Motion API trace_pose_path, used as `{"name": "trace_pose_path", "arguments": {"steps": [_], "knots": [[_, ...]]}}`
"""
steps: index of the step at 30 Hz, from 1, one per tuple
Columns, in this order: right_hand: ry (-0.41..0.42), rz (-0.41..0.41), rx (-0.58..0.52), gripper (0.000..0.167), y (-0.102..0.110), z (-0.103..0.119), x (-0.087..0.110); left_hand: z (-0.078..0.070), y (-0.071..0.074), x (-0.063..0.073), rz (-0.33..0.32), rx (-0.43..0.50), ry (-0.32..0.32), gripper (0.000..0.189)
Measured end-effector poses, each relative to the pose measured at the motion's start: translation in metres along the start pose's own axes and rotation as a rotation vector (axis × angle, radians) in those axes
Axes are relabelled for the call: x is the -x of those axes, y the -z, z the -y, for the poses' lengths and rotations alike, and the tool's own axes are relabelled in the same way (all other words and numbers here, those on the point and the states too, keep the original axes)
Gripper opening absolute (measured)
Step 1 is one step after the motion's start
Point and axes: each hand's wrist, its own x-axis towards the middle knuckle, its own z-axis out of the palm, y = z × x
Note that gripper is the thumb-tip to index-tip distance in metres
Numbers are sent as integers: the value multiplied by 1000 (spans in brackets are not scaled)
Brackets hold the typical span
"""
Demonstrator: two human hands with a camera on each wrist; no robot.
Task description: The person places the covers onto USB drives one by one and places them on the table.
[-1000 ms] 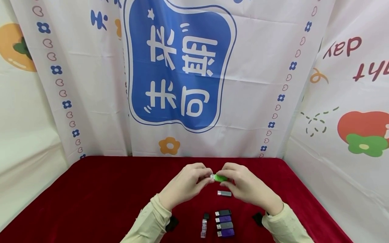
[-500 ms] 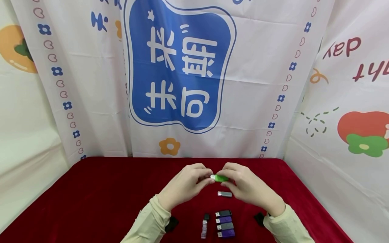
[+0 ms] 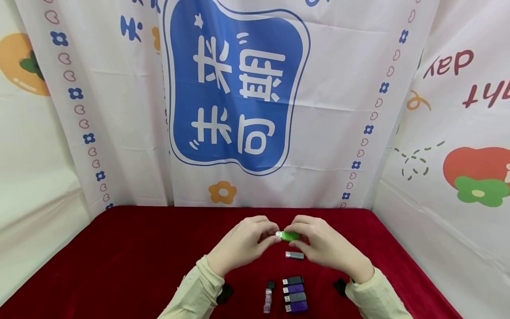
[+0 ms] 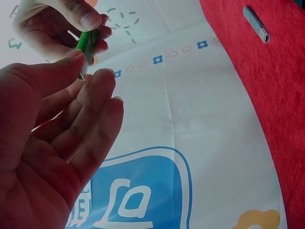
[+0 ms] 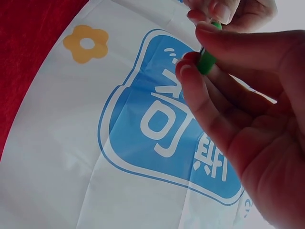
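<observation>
Green USB drive [image 3: 290, 236]: one, between the hands
Left hand [image 3: 244, 243]: pinching its connector end
Right hand [image 3: 323, 243]: pinching its body
Lone grey USB drive [image 3: 295, 255]: one, at six o'clock
USB drive column [image 3: 295, 288]: four, farther toward six
Caps [image 3: 268, 301]: one black, several clear, near seven
</observation>
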Motion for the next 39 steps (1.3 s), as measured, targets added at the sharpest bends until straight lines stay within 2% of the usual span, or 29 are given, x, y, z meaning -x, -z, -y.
{"name": "trace_pose_path", "arguments": {"steps": [5,16,32,35,39], "knots": [[-17,19,-38,27,0,-2,1,1,0,1,-1,-10,1,12],[-43,37,-49,21,2,-5,0,0,2,0,-3,-23,4,12],[-80,28,3,22,0,-7,2,1,-1,1,15,-36,32,12],[-106,34,32,21,-1,-10,2,1,0,2,26,-56,58,16],[-191,65,110,19,-5,-18,4,2,1,3,34,-97,95,20]]}}
